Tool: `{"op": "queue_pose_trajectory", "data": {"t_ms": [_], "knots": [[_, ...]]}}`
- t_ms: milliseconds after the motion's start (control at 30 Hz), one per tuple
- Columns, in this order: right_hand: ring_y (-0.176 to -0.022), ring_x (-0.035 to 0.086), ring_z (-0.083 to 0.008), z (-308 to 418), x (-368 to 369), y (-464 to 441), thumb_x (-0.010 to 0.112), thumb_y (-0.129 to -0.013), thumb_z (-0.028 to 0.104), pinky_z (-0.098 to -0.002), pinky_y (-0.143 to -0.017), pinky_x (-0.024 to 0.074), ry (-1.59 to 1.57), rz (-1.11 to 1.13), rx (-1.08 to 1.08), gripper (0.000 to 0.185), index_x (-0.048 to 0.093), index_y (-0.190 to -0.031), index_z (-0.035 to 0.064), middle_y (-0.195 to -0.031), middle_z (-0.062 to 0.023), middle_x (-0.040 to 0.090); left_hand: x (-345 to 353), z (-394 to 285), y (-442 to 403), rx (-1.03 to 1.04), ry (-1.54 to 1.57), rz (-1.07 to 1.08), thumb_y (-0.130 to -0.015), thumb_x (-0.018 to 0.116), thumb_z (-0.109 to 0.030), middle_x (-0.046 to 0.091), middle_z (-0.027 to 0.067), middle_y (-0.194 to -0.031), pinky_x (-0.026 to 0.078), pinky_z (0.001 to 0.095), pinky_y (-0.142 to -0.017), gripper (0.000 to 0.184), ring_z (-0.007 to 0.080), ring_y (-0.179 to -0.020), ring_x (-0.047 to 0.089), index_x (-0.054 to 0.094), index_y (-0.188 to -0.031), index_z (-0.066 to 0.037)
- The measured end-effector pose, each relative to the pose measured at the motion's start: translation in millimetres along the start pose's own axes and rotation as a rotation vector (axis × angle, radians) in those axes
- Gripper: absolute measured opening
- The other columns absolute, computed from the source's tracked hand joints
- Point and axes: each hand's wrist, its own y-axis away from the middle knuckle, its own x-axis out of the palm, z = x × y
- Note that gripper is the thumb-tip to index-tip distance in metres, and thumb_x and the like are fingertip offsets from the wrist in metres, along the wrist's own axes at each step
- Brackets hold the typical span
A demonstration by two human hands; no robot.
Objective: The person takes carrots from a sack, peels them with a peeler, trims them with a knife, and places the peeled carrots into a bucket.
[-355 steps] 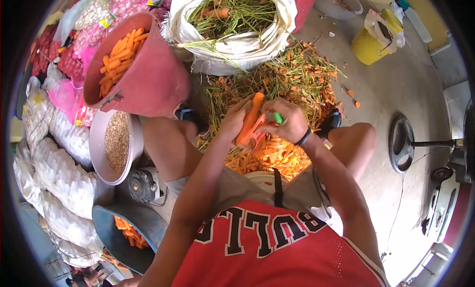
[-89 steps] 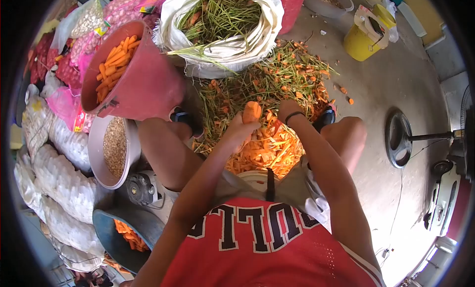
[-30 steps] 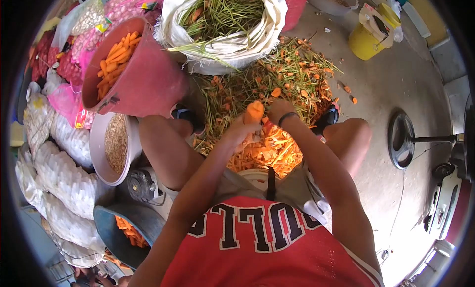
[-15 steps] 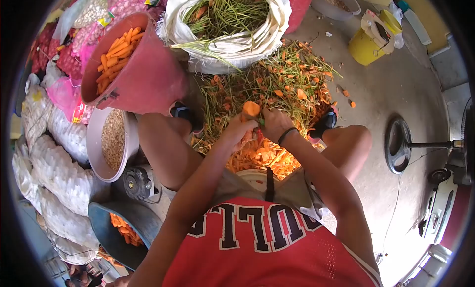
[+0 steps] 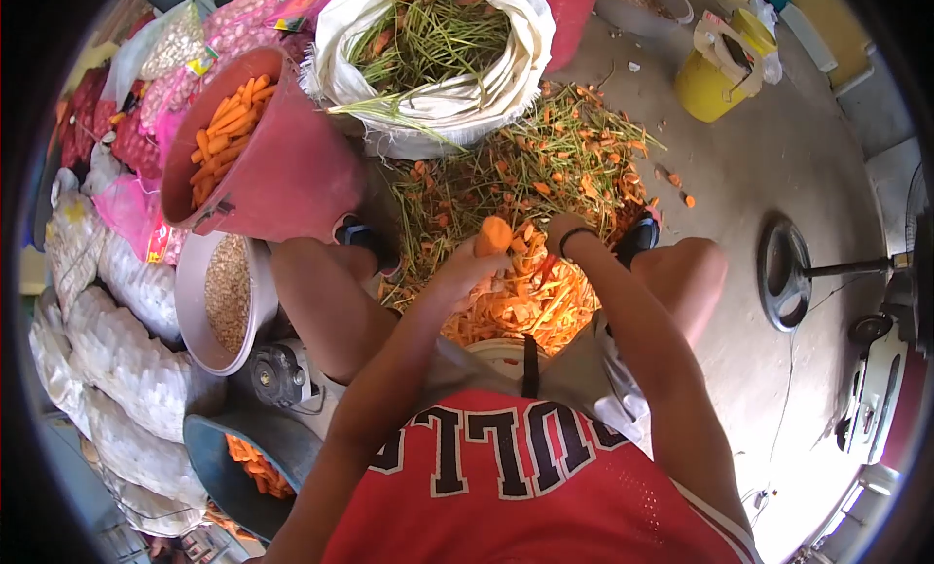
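A thick carrot is wrapped in the fingers of my left hand, its broad end facing up. To the right is my right hand, a black band at its wrist; its fingers are mostly hidden, and a small red piece shows just below them. What that hand holds cannot be made out. Orange peelings are heaped below both hands, between my legs. Beyond the hands, green stalks and carrot bits cover the floor.
A white sack of stalks stands at the top. Left are a red tub of carrots, a pale basin, a blue tub and filled bags. A yellow bucket and a black stand base are right.
Since half a second ago, my right hand has moved right, away from the carrot. My left hand still grips the carrot. The whole view has shifted slightly.
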Motion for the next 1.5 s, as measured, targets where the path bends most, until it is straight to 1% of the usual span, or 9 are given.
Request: {"op": "queue_pose_trajectory", "data": {"t_ms": [167, 300, 400, 700, 1000, 1100, 1200, 1233, 1500], "knots": [[-0.050, 0.051, -0.0226, -3, 9, -5, 0.052, -0.091, 0.021, -0.0404, -0.050, 0.0459, 0.057, 0.068, -0.025, 0.027, 0.060, -0.079, -0.0017, -0.063, -0.0135, 0.056, 0, -62, 23, 0.216, 0.356, 0.102, -0.095, 0.056, -0.027, 0.060, 0.0071, -0.096, 0.052, 0.0317, -0.067, 0.036, 0.0153, -0.079, 0.060, 0.050, -0.123, -0.005], [-0.074, 0.064, -0.0308, 5, 2, 14, 0.056, -0.090, 0.026, -0.0455, -0.068, 0.0520, -0.117, -0.119, -0.080, 0.030, 0.062, -0.101, -0.0012, -0.083, -0.0191, 0.065, -33, -85, 14, 0.032, 0.175, -0.014, -0.100, 0.048, -0.033, 0.061, 0.0123, -0.101, 0.052, 0.0309, -0.061, 0.043, 0.0181, -0.074, 0.062, 0.043, -0.131, -0.004], [-0.088, 0.064, -0.0322, 8, -7, 25, 0.056, -0.089, 0.028, -0.0466, -0.077, 0.0510, -0.185, -0.211, -0.099, 0.035, 0.060, -0.112, 0.0011, -0.093, -0.0216, 0.065, -36, -65, 14, 0.231, 0.025, 0.012, -0.098, 0.051, -0.034, 0.060, 0.0115, -0.101, 0.053, 0.0313, -0.061, 0.045, 0.0186, -0.072, 0.063, 0.045, -0.131, -0.004], [-0.081, 0.066, -0.0397, 40, -1, 61, 0.061, -0.083, 0.024, -0.0479, -0.075, 0.0531, -0.466, -0.772, -0.426, 0.029, 0.066, -0.105, 0.0049, -0.084, -0.0228, 0.067, -32, -30, -6, 0.428, -0.118, -0.144, -0.088, 0.068, -0.027, 0.063, 0.0072, -0.100, 0.050, 0.0278, -0.073, 0.042, 0.0118, -0.084, 0.061, 0.058, -0.119, 0.000], [-0.087, 0.066, -0.0381, 49, -14, 62, 0.061, -0.084, 0.023, -0.0463, -0.079, 0.0529, -0.429, -0.585, -0.384, 0.029, 0.067, -0.105, 0.0043, -0.094, -0.0230, 0.067, -27, -20, -6, 0.541, -0.321, -0.109, -0.089, 0.067, -0.023, 0.062, 0.0025, -0.100, 0.047, 0.0261, -0.079, 0.031, 0.0089, -0.088, 0.057, 0.061, -0.111, -0.001], [-0.094, 0.065, -0.0360, 24, 1, 9, 0.065, -0.084, 0.032, -0.0444, -0.081, 0.0530, 0.087, -0.152, -0.215, 0.037, 0.065, -0.110, 0.0052, -0.100, -0.0210, 0.067, -22, -23, -6, 0.528, -0.259, -0.126, -0.090, 0.066, -0.023, 0.063, 0.0021, -0.099, 0.048, 0.0250, -0.076, 0.032, 0.0085, -0.087, 0.058, 0.061, -0.112, -0.001], [-0.096, 0.065, -0.0344, 10, 6, -15, 0.070, -0.081, 0.044, -0.0426, -0.083, 0.0529, -0.081, -0.091, -0.201, 0.054, 0.061, -0.119, 0.0058, -0.103, -0.0187, 0.067, -23, -30, 6, 0.474, -0.043, -0.143, -0.092, 0.062, -0.026, 0.063, 0.0012, -0.096, 0.049, 0.0237, -0.072, 0.035, 0.0083, -0.084, 0.059, 0.060, -0.116, -0.001], [-0.093, 0.065, -0.0337, 15, -2, 12, 0.076, -0.074, 0.050, -0.0415, -0.084, 0.0526, -0.201, -0.369, -0.336, 0.070, 0.058, -0.121, 0.0031, -0.100, -0.0193, 0.067, -33, -30, 4, 0.392, 0.109, -0.150, -0.094, 0.060, -0.027, 0.062, 0.0010, -0.095, 0.049, 0.0236, -0.072, 0.035, 0.0089, -0.083, 0.059, 0.059, -0.117, -0.001], [-0.084, 0.065, -0.0285, 40, -26, 72, 0.089, -0.062, 0.033, -0.0383, -0.073, 0.0511, -0.600, -0.892, -0.745, 0.058, 0.061, -0.105, 0.0037, -0.088, -0.0134, 0.062, -20, -33, 1, 0.220, 0.363, -0.072, -0.098, 0.052, -0.026, 0.057, 0.0064, -0.116, 0.052, 0.0260, -0.078, 0.044, 0.0133, -0.099, 0.059, 0.041, -0.136, -0.008]]}}
